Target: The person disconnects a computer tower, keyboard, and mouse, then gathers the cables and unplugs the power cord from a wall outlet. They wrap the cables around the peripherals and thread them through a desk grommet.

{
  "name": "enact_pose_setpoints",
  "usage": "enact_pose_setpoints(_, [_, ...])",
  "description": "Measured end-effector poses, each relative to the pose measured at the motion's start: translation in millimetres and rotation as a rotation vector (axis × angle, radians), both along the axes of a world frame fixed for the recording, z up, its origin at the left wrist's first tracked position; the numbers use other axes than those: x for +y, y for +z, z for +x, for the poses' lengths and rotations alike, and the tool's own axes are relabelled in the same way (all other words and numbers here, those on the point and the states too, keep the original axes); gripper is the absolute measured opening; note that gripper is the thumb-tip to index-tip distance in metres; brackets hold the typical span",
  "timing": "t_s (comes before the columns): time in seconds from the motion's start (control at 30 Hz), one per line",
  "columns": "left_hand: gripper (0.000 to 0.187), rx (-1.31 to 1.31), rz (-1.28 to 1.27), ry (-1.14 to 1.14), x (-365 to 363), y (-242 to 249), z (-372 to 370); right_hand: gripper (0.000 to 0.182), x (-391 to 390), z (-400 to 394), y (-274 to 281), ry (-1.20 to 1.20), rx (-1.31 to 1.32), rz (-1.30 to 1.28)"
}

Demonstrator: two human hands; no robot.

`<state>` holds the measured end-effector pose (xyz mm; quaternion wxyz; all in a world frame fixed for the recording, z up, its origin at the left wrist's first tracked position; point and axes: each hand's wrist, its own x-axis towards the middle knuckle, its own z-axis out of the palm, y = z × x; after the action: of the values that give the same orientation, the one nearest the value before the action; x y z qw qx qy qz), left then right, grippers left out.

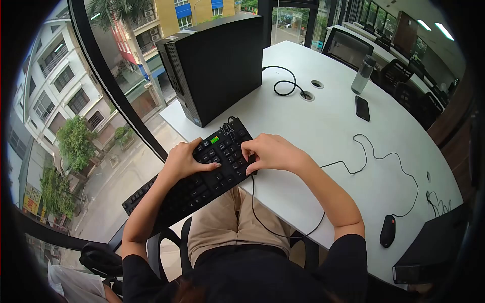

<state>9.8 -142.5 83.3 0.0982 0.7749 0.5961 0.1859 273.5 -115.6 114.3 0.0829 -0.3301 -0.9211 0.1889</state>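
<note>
A black keyboard (202,177) is held tilted above my lap, at the desk's near edge. My left hand (182,160) grips it from its far edge, thumb lying across the keys and the other fingers hidden behind. At its right end, my right hand (270,152) is closed, thumb and fingers pinched around a small dark part. A thin black cable (256,214) hangs down from those fingertips and loops over the desk edge; its end is hidden in the fingers. A bundled cord (230,130) lies against the keyboard's upper edge, near a green sticker (214,140).
A black computer tower (217,65) stands at the desk's far left, beside the window. On the white desk (323,116) are a bottle (363,76), a phone (362,108), a wired mouse (387,231) and a black box-like device (432,247). Another person's leg (76,283) shows lower left.
</note>
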Motion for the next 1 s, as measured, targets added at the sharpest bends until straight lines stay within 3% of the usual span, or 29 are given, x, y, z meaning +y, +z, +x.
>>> enact_pose_setpoints(0.23, [0.078, -0.015, 0.013, 0.033, 22.6, -4.6, -7.0, 0.049, 19.4, 9.1, -10.0, -0.188, 0.097, -0.091])
enact_pose_setpoints(0.33, [0.079, -0.040, -0.018, 0.061, 28.1, -8.3, -13.4, 0.055, 37.3, 30.2, -33.7, -0.096, 0.112, 0.140])
enact_pose_setpoints(0.53, [0.079, -0.055, -0.020, 0.075, 31.6, -9.0, -19.3, 0.063, 62.7, 42.3, -46.1, -0.238, 0.056, -0.266])
enact_pose_setpoints(0.63, [0.078, -0.077, -0.038, 0.091, 33.1, -11.2, -20.0, 0.067, 71.4, 51.9, -57.2, -0.257, 0.159, -0.180])
enact_pose_setpoints(0.73, [0.078, -0.084, -0.033, 0.105, 32.1, -11.6, -22.3, 0.065, 75.7, 60.2, -64.2, -0.299, 0.198, -0.142])
enact_pose_setpoints(0.93, [0.080, -0.077, -0.050, 0.142, 31.6, -13.5, -25.4, 0.030, 91.0, 80.0, -54.1, -0.454, 0.011, -0.428])
enact_pose_setpoints(1.0, [0.077, -0.061, -0.072, 0.157, 30.5, -12.0, -25.2, 0.020, 88.8, 89.1, -45.9, -0.496, -0.037, -0.314])
